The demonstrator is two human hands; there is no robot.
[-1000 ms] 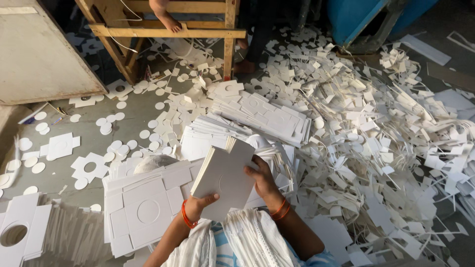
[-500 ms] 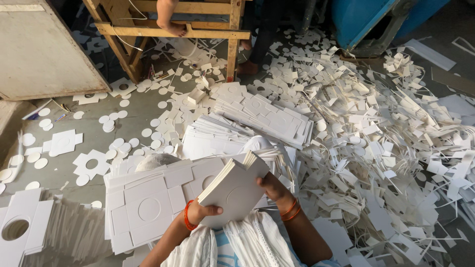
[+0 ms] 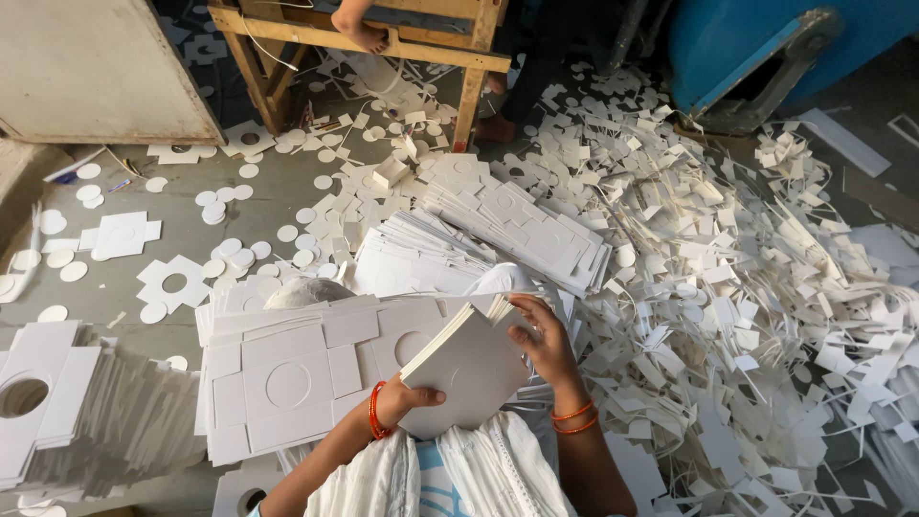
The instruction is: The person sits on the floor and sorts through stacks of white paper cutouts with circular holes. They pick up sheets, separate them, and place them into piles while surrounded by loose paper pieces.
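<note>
In the head view, both hands hold a card stack (image 3: 466,369) at centre: the left hand (image 3: 407,400) closes on its 7 o'clock corner, steadying it. The right hand (image 3: 548,347) has its fingers (image 3: 527,316) curled over the 1 o'clock edge, thumb parting sheets. Die-cut blanks (image 3: 287,383) lie at 9 o'clock, scraps (image 3: 766,316) at 3.

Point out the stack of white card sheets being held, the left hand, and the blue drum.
Stack of white card sheets (image 3: 469,369): head view, flat top face.
Left hand (image 3: 407,397): head view, back of hand under the stack.
Blue drum (image 3: 766,48): head view, curved side wall.
</note>
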